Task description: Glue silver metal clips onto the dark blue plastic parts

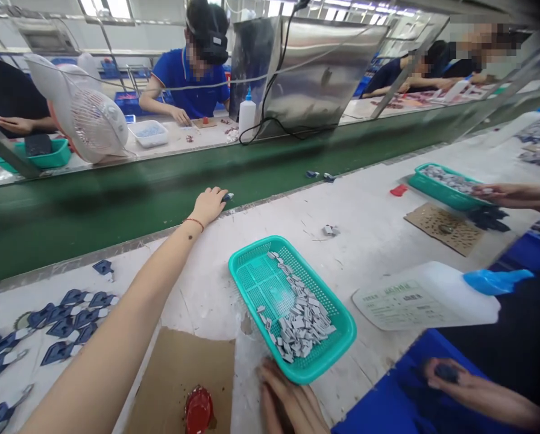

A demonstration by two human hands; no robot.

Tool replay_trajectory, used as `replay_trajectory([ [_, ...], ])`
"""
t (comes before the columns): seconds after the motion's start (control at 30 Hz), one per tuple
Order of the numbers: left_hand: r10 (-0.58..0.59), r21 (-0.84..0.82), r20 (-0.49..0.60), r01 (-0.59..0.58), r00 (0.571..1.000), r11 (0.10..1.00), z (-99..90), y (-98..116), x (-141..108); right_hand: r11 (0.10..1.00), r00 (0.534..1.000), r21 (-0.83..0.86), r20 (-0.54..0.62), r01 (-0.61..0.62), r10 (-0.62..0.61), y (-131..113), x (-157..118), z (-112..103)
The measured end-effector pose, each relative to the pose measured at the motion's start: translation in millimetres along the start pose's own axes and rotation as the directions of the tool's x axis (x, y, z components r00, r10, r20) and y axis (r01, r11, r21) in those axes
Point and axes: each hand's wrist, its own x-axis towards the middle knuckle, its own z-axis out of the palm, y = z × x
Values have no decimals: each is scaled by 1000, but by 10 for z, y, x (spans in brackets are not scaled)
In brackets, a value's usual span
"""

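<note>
A worker's left hand [209, 206] was stretched to the near edge of a green belt [93, 220], fingers bent over a small navy-and-white part [227, 196] that showed beyond the fingertips — whether they gripped it could not be told. The right hand [292, 401], well apart from the left, lay low beside the near end of a teal basket [315, 374], its fingers close together; the frame cut it off, and any hold was hidden.

The part looked light and stiff, perhaps a little slick; a fingertip pinch on the sides of its dark body seemed the surest hold, with the slim pale end likely the more fragile. Pale pieces [304, 325] were heaped toward the basket's near end, too small for more than a pinch.

To the left, similar navy parts [62, 325] were spread across the table [373, 235]. A red dish [198, 411] sat on cardboard [175, 367] near the right hand, and a blue-capped bottle [405, 298] lay right of the basket. Farther right, a co-worker's hand [446, 374] cupped a dark object — while across the belt, a person in a blue shirt [186, 78] bent over a bench.
</note>
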Motion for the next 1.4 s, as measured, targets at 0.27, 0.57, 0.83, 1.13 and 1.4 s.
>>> replay_trajectory([
  [0.27, -291, -566, 50, 267, 955, 780, -261, 27, -480, 996, 997, 31, 14, -82, 81, -122, 77, -83],
  [0.57, -377, -885, 379, 450, 845, 119, -873, 141, -2472, 997, 999, 73, 37, -4, 1, -168, 100, -124],
  [0.83, -371, -871, 484, 476, 793, -118, -844, 258, -3422, 979, 947, 90, 282, -184, 152, -274, 331, -270],
  [1.13, -353, -929, 327, 366, 877, 48, -636, 219, -3650, 888, 896, 373, 435, -270, 90, -951, 705, -218],
  [1.4, -307, -956, 267, 291, 914, 33, -620, 233, -3691, 933, 857, 310, 516, -184, -3, -1012, 723, -144],
])
